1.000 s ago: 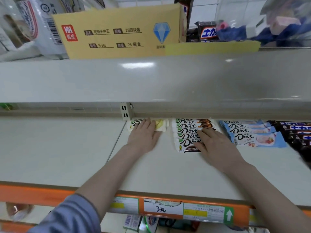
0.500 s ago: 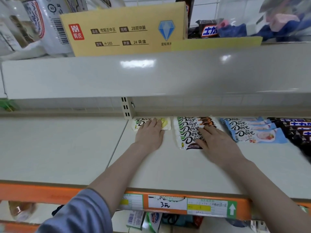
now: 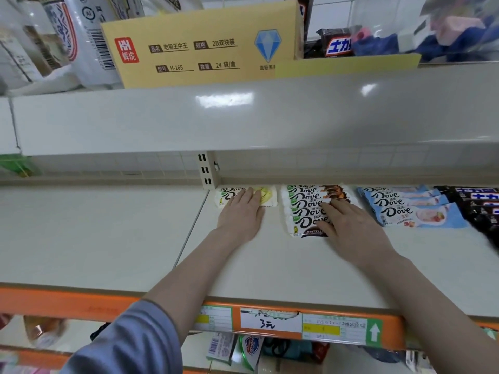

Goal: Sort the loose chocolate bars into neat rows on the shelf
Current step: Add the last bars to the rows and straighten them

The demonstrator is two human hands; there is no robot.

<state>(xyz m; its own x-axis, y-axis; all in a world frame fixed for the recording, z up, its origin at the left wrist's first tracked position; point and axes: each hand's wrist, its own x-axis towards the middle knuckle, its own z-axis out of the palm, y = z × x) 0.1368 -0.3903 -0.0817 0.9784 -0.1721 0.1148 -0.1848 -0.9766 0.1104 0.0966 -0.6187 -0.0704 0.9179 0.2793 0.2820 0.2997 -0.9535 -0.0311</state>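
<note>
Both hands lie flat with straight fingers, the left hand (image 3: 241, 215) pressing the yellow-green bars (image 3: 266, 195) and the right hand (image 3: 351, 228) squaring the brown row (image 3: 305, 209), seemingly to keep them aligned against the shelf (image 3: 270, 265) back.

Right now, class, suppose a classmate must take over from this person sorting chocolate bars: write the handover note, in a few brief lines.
Left hand: flat, fingers straight, pressing the yellow-green Dove bars at the shelf's back.
Right hand: fingers spread on the brown Dove row.
Done: brown row, blue Dove row and dark bars lie in overlapping rows on the shelf.
Left: square up the yellow-green and brown rows; more loose bars are not visible here.
</note>
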